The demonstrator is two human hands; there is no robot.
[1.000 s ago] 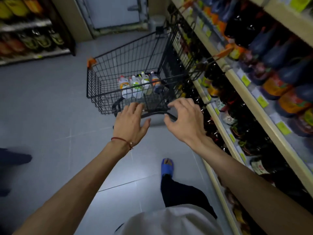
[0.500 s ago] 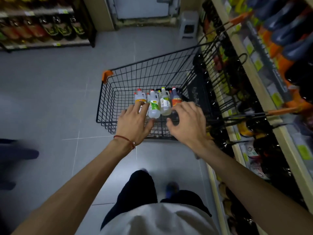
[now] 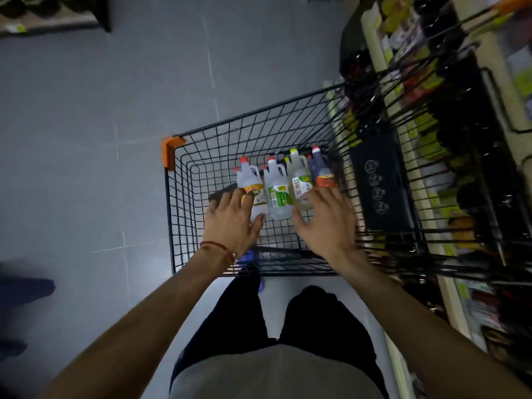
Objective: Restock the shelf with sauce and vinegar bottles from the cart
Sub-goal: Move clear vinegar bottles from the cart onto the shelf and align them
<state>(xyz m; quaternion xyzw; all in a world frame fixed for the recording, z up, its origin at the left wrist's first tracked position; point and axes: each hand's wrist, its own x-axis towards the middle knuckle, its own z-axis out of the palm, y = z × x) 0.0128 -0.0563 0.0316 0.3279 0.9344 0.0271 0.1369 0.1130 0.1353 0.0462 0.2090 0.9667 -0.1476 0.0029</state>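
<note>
Across the left and upper part of the frame spreads a grey tiled floor (image 3: 86, 139), with a dark shelf base just showing in the upper left corner. Down the right edge runs a stocked shelf (image 3: 449, 286), its cream-coloured ledges lined with dark bottles and yellow-green price tags, all somewhat blurred. In the centre stands a black wire cart (image 3: 201, 145) with an orange corner guard at its upper left, pressed close beside the shelf. Its folded child-seat flap, a dark panel with round symbols, sits at the cart's right side.

At the bottom of the frame are the person's grey shirt and dark trousers, and 2 bare forearms reach up into the basket. The left hand (image 3: 230, 223), a red cord around its wrist, has its fingers spread open, their tips resting on the yellow-labelled bottle (image 3: 250, 180). The right hand (image 3: 325, 223) is also open, fingers splayed, touching the lower part of the pale yellow bottle (image 3: 299, 180); neither hand has closed around anything.

4 bottles lie side by side on the basket floor, caps pointing toward the top of the frame: between those two is a clear green-labelled bottle (image 3: 276, 191), and furthest right a dark sauce bottle (image 3: 322, 171) with an orange label.
</note>
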